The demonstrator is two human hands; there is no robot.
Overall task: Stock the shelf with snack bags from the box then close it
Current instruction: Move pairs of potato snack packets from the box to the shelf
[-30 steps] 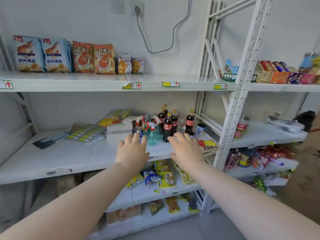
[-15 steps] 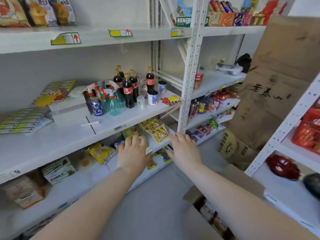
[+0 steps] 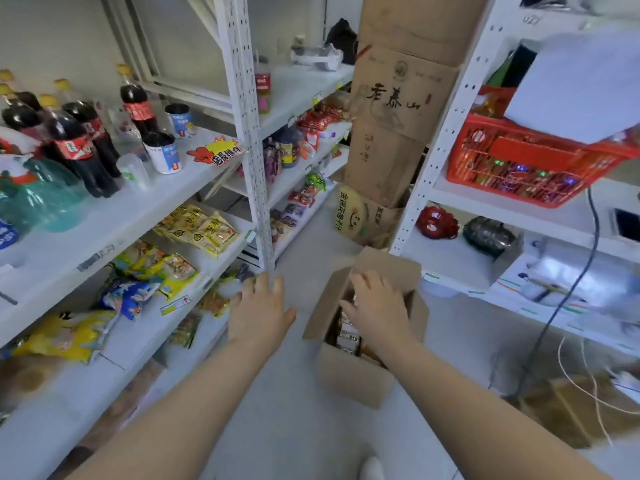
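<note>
Swung from shelf (image 3: 104,230) to box (image 3: 349,375), right hand (image 3: 375,306) over snack bags (image 3: 346,336), left hand (image 3: 259,313) beside, fingers (image 3: 362,282) spread empty.

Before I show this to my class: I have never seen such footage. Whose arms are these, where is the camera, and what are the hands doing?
No machine here: a person wears a wide-angle camera on the head, so you look down along both bare arms. The left hand is open above the floor, holding nothing. The right hand reaches, fingers spread, into an open cardboard box on the floor; packed snack bags show inside, none gripped yet. Left, a white shelf carries cola bottles, with yellow snack bags one level below. Right, a red basket sits on another rack.
</note>
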